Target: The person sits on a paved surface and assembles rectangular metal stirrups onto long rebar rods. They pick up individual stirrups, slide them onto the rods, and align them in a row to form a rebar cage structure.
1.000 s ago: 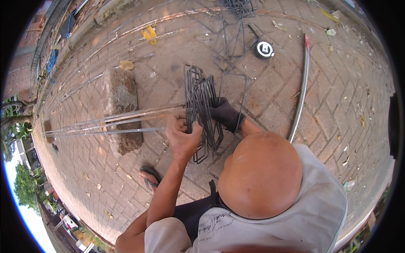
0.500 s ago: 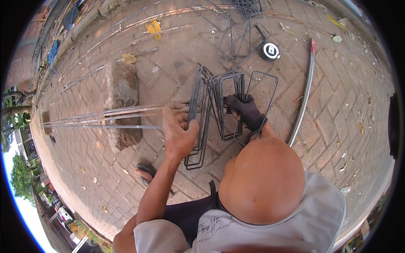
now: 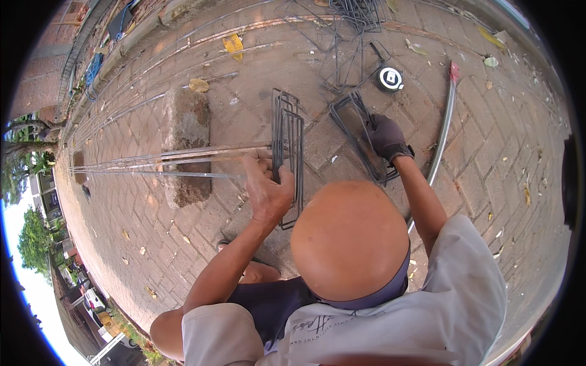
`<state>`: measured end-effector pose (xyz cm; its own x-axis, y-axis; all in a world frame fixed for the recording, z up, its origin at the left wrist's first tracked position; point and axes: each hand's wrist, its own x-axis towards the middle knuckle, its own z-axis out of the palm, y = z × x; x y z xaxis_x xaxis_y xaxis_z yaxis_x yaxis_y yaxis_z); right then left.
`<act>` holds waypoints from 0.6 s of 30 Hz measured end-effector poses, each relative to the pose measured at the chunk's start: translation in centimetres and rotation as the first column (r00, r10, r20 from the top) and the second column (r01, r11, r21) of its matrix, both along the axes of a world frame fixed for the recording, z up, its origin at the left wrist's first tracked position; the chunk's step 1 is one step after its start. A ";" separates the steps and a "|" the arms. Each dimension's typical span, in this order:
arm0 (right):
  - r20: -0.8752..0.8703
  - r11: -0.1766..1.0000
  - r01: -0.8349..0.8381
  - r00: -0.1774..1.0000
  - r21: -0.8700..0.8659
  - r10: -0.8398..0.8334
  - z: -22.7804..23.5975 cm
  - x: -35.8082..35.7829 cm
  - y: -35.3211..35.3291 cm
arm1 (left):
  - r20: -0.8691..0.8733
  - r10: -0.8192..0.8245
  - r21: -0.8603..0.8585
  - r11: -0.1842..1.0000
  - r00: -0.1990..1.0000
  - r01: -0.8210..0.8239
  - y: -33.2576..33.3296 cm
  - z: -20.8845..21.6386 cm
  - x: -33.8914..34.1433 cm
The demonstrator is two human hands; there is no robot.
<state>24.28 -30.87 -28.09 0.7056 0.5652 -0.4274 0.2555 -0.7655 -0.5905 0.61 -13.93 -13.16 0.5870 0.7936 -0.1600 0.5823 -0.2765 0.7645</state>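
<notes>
The upright stack of wire stirrups [image 3: 287, 152], threaded on the long steel rods [image 3: 165, 160] at twelve o'clock of the head, is being pinched by the bare left hand [image 3: 267, 190], while a second stirrup bundle [image 3: 357, 131] at one o'clock is being clasped by the gloved right hand [image 3: 386, 138], so slipping rods are likely being risked.

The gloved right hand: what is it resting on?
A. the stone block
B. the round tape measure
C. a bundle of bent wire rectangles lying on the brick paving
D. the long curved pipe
C: the gloved right hand lies on the bundle of wire rectangles on the paving, apart from the tape measure, the stone block and the pipe.
</notes>
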 end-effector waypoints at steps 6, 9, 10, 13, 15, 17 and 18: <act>-0.009 0.985 0.102 0.995 0.140 -0.101 0.2 -0.9 -1.3 | 0.133 0.054 -0.091 0.995 0.990 -0.042 1.7 -0.5 -1.0; -0.117 0.988 0.033 0.993 0.153 -0.014 0.9 -0.9 -2.2 | 0.211 0.097 -0.232 0.972 0.973 -0.047 2.9 -0.6 -1.7; -0.186 0.992 0.006 0.982 0.123 0.017 1.2 -0.7 -2.7 | 0.220 0.084 -0.240 0.970 0.972 -0.029 3.3 -0.7 -1.9; -0.237 0.994 -0.109 0.966 0.001 0.106 1.6 -0.3 -4.0 | 0.216 0.086 -0.284 0.959 0.973 -0.022 3.8 -1.3 -1.8; -0.002 0.979 -0.198 0.980 -0.044 0.198 1.8 -0.8 -4.4 | 0.226 0.111 -0.335 0.942 0.968 -0.030 3.7 -1.9 -1.7; 0.131 0.969 -0.201 0.967 -0.144 0.220 2.7 -1.6 -4.4 | 0.273 0.146 -0.404 0.914 0.951 -0.024 3.7 -2.3 -1.6; 0.162 0.952 -0.195 0.958 -0.235 0.236 3.4 -2.2 -4.1 | 0.275 0.140 -0.384 0.923 0.951 -0.026 3.7 -2.4 -1.7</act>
